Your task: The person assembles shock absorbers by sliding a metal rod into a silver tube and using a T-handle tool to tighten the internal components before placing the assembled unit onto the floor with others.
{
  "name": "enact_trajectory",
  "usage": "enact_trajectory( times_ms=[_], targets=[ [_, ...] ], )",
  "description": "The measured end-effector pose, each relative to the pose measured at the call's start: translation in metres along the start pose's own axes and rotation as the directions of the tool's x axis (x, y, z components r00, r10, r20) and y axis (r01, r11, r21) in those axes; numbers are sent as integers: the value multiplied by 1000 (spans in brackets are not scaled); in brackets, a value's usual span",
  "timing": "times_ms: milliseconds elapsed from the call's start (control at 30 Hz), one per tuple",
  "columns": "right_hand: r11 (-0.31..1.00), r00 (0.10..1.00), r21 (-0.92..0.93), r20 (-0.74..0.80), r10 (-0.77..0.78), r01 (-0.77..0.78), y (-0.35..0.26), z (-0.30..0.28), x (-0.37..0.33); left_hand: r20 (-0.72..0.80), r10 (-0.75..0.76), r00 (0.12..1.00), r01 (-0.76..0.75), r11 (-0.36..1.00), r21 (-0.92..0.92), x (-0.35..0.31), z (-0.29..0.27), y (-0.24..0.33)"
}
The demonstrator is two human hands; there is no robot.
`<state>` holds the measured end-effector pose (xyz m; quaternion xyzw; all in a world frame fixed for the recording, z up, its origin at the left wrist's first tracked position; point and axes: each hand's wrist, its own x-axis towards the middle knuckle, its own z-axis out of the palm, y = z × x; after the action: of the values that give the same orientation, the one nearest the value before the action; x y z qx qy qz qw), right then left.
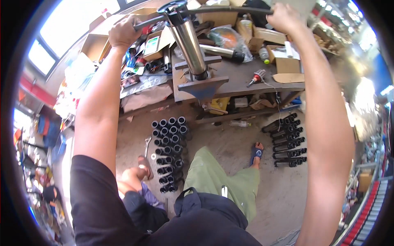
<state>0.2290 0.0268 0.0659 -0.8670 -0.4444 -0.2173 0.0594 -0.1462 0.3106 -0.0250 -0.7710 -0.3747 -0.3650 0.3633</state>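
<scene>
With both arms stretched forward, I hold a long dark metal bar near its two ends. My left hand is closed round its left end, and my right hand round its right end. Between them the bar crosses the top of a shiny metal cylinder with a dark ring-shaped end piece. How bar and cylinder join is unclear. The cylinder leans up and left from a bench vise, whose jaws flank its lower end.
The workbench carries cardboard boxes, plastic bags, bottles and a red-and-silver tool. On the floor stand several black tubes, with more black tubes lying at the right. A wrench lies near another person's leg.
</scene>
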Motion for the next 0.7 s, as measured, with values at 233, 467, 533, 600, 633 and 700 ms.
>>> enact_trajectory(
  times_ms=[233, 467, 533, 600, 633, 700],
  targets=[
    [987, 985, -131, 137, 107, -89, -15, -42, -26, 45, 14, 999, 0, 952, -306, 5, -6, 10],
    [985, 989, -153, 138, -61, 83, -10, -48, -27, 238, -76, 968, 160, 919, -360, 4, -56, 21],
    [976, 978, -148, 154, -137, 160, -3, -43, -22, -47, -123, 991, 90, 892, -444, -15, -71, 50],
    [979, 976, -71, 116, -183, 192, -4, -41, -22, -161, 216, 963, -269, 755, -598, -36, -83, 93],
    [976, 973, -56, 105, -203, 210, 4, -35, -21, -269, 485, 832, -520, 517, -680, -11, -124, 125],
    [978, 975, 14, 76, -208, 207, 2, -28, -15, 56, 783, 619, -530, 470, -706, 12, -125, 181]
  ],
)
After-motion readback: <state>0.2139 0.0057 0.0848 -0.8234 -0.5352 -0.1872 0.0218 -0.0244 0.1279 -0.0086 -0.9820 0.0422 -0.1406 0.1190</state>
